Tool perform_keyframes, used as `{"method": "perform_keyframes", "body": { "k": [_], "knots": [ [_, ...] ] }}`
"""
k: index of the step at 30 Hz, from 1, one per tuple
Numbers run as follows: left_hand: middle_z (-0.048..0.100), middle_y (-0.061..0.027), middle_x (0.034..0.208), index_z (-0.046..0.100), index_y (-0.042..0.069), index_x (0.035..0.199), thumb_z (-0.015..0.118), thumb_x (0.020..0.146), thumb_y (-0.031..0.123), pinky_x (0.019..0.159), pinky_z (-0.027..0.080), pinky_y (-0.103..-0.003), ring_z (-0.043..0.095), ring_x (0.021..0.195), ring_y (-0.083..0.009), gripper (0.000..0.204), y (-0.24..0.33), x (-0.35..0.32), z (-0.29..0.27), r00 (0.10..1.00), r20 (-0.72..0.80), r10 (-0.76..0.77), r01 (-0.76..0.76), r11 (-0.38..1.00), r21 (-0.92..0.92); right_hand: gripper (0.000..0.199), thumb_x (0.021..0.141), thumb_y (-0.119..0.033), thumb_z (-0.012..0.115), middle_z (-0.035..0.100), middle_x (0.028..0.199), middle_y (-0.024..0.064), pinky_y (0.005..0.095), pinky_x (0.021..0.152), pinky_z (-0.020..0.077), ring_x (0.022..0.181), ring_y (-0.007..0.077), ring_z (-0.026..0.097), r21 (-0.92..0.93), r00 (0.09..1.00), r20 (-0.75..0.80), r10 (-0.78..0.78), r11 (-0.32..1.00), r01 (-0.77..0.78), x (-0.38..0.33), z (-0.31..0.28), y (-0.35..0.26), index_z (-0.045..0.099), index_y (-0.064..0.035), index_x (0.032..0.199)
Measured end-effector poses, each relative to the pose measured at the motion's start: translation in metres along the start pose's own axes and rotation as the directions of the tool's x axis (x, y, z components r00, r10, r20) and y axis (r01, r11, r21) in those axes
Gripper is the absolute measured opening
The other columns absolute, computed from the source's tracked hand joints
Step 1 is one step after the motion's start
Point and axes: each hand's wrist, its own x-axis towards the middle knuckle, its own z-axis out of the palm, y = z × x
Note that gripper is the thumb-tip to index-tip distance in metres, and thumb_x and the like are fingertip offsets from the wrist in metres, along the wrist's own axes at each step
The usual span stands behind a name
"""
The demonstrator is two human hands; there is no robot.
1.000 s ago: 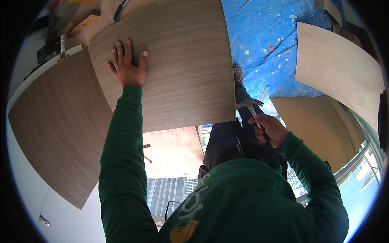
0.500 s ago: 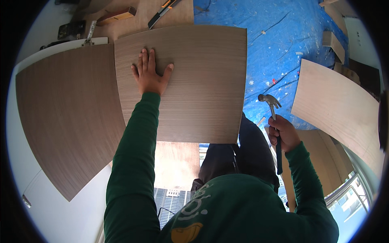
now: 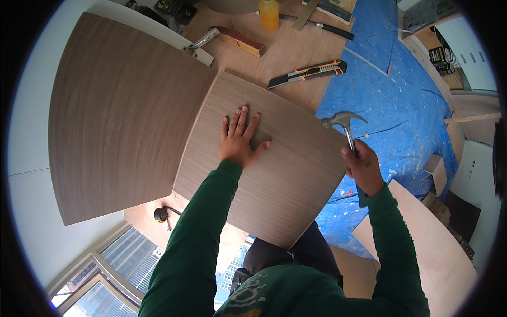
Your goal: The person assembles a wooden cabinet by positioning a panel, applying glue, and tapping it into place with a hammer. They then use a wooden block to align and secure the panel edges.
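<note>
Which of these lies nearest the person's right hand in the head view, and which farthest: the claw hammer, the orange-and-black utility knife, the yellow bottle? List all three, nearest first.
Measured from the right hand:
1. Claw hammer: held in that hand, head just above it.
2. Orange-and-black utility knife: farther up on the plywood floor, left of the hammer head.
3. Yellow bottle: farthest, at the top edge.

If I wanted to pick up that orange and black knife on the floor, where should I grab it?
Grab the utility knife around its thick orange-and-black handle, coming down from above. It lies flat on the plywood floor with space around it, so stay off the thin dark tip at its left end.
</note>
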Motion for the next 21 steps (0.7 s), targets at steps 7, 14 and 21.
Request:
{"method": "perform_keyframes", "body": {
  "k": [7,14,21],
  "knots": [
    [0.014,-0.0060,0.177,0.031,0.028,0.166,0.056,0.095,0.067,0.133,0.001,-0.049,0.009,0.163,-0.0223,0.084,-0.002,0.001,0.000,1.000,0.004,0.000,0.000,0.999,-0.048,0.013,0.096,-0.012,0.067,0.069,0.084,0.0199,0.0474,0.070,0.0534,0.078,0.0388,0.069,-0.561,0.868,0.046,-0.495,0.706,0.432,0.202,-0.017,-0.072,0.062,-0.0008,0.100],
    [0.015,-0.0063,0.177,0.035,0.027,0.165,0.062,0.091,0.064,0.133,0.002,-0.049,0.012,0.163,-0.0243,0.086,-0.005,0.003,0.002,1.000,0.026,-0.010,0.012,0.995,-0.102,0.020,0.093,-0.014,0.069,0.069,0.109,0.0171,0.0484,0.086,0.0532,0.100,0.0408,0.066,-0.641,0.650,0.301,-0.697,0.357,0.680,0.321,-0.014,-0.077,0.067,-0.0022,0.109],
    [0.016,-0.0054,0.177,0.033,0.028,0.165,0.060,0.092,0.065,0.133,0.003,-0.049,0.012,0.163,-0.0237,0.086,-0.008,0.001,0.002,1.000,0.024,-0.011,0.013,0.994,-0.110,0.021,0.094,-0.014,0.070,0.064,0.104,0.0151,0.0467,0.084,0.0515,0.099,0.0387,0.063,-0.512,0.586,0.364,-0.724,0.370,0.775,0.346,-0.006,-0.064,0.069,-0.0012,0.111]
  ]
}}
